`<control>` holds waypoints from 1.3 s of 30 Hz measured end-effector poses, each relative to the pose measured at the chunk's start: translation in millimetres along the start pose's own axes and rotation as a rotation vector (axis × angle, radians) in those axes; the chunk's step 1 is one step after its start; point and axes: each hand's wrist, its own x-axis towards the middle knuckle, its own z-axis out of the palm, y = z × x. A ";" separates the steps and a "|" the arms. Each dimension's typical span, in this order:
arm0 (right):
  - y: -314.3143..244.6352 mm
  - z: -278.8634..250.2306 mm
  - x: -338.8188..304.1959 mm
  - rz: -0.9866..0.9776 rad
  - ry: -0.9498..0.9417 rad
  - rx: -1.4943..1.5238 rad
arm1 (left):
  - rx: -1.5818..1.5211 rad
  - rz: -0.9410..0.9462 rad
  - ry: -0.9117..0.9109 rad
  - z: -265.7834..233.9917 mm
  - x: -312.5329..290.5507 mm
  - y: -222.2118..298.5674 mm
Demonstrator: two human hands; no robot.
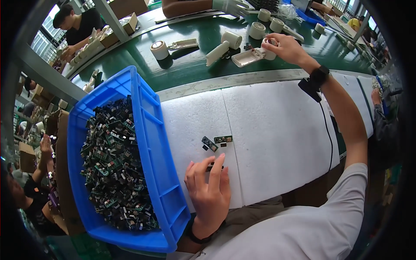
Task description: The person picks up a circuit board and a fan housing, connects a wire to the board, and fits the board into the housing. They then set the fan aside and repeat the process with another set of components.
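My right hand [288, 50] reaches far out over the green conveyor belt, its fingers curled around a white cylindrical plastic part [269, 54]. Beside that part lies an open white elongated shell [248, 57]. My left hand [208, 188] is low over the white foam sheet, fingers spread and curved. A dark small piece [215, 166] shows between its fingers, mostly hidden; I see no grip on it. Just beyond the fingertips lie two small circuit boards, one slanted [209, 144] and one level [223, 139], each with a small dark square piece close by.
A blue crate [170, 203] heaped with circuit boards [115, 169] stands left of the foam sheet [277, 130]. More white cylinders [159, 50] and shells [184, 44] lie on the belt [195, 65]. A gloved hand [232, 6] is across it. A black cable [330, 138] hangs from my right wrist.
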 end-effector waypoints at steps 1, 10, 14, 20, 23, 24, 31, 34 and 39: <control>-1.9 3.0 6.5 0.061 -0.051 -0.053 | 0.002 0.003 0.012 -0.8 -0.6 -1.1; -42.7 18.7 65.9 -0.104 0.111 -0.325 | -0.139 0.042 0.001 -3.1 -0.7 0.7; -125.1 34.6 110.2 -0.298 -0.110 -0.320 | -0.132 0.080 -0.052 -10.3 -0.3 3.1; -212.0 135.0 168.0 -0.240 -0.200 -0.276 | -0.139 0.103 -0.009 -11.1 -1.3 4.7; -231.2 167.2 190.1 -0.137 -0.310 -0.299 | -0.158 0.087 -0.014 -13.5 -0.3 3.8; -239.5 179.2 193.4 -0.121 -0.326 -0.269 | -0.148 0.050 -0.006 -14.0 -1.7 1.6; -217.1 192.0 207.1 -0.191 -0.288 -0.227 | -0.184 0.120 -0.068 -13.1 3.6 6.4; -222.8 185.3 197.9 -0.263 -0.338 -0.175 | -0.182 0.112 -0.077 -15.7 5.1 4.0; -231.8 169.0 190.0 -0.320 -0.434 -0.061 | -0.178 0.100 -0.077 -17.3 5.7 5.9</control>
